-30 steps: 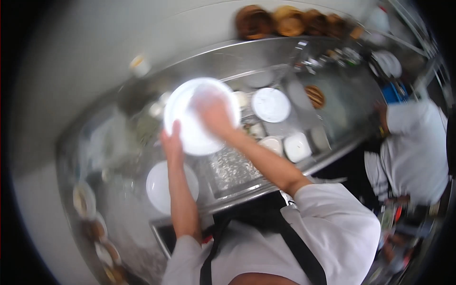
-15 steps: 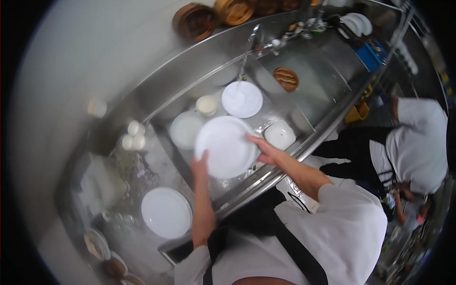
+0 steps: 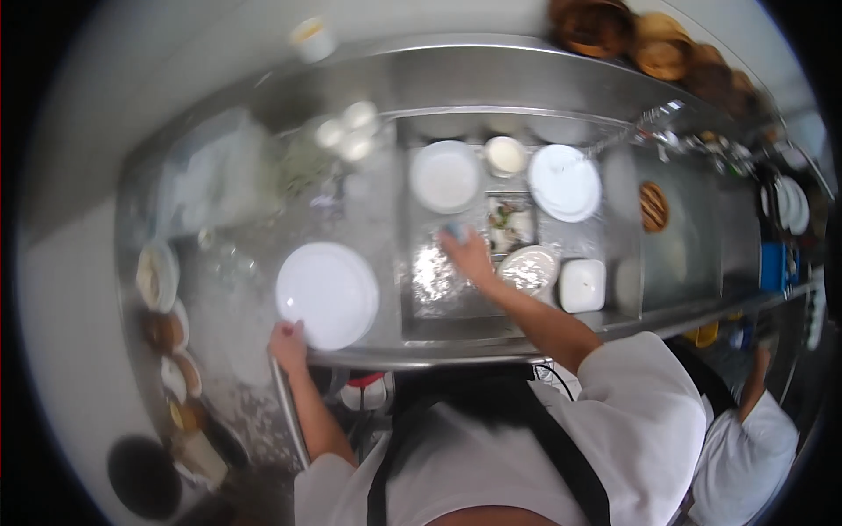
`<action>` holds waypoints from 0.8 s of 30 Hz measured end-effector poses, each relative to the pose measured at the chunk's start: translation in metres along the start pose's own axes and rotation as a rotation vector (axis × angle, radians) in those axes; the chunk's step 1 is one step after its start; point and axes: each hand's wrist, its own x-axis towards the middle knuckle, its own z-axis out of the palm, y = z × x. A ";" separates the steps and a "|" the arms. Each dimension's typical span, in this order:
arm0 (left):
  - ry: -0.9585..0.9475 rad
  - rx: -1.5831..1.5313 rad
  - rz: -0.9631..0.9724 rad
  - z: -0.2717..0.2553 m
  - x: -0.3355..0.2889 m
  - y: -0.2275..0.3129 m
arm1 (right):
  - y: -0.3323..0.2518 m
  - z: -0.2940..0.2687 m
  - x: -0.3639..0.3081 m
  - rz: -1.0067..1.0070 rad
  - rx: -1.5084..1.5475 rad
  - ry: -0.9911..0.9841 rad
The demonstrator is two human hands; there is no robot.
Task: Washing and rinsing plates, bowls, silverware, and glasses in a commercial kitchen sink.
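On the steel counter left of the sink lies a round white plate [image 3: 327,294]. My left hand [image 3: 288,345] pinches its near-left rim with curled fingers. Over the sink basin [image 3: 425,311], my right hand [image 3: 474,260] is closed around a small light-blue piece [image 3: 455,231], blurred, perhaps a sponge. Around this hand in the basin sit a round white plate [image 3: 445,177], a cream bowl [image 3: 505,156], another white plate [image 3: 564,182] under running water, an oval white dish [image 3: 529,270] and a square white dish [image 3: 582,286].
A drain tray [image 3: 510,224] with food scraps is set into the basin. To the right, a water-filled basin holds a brown woven piece [image 3: 653,207]. White cups [image 3: 349,131] stand at the back. Used bowls [image 3: 158,276] line the left edge. A co-worker [image 3: 745,456] stands at right.
The plate I held with both hands over the sink is now on the left counter. My right hand has left it and holds the light-blue piece over the basin. The view has turned left.
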 end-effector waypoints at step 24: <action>-0.730 -1.549 -0.101 0.039 0.014 0.194 | -0.056 0.072 0.059 -0.506 0.300 -0.032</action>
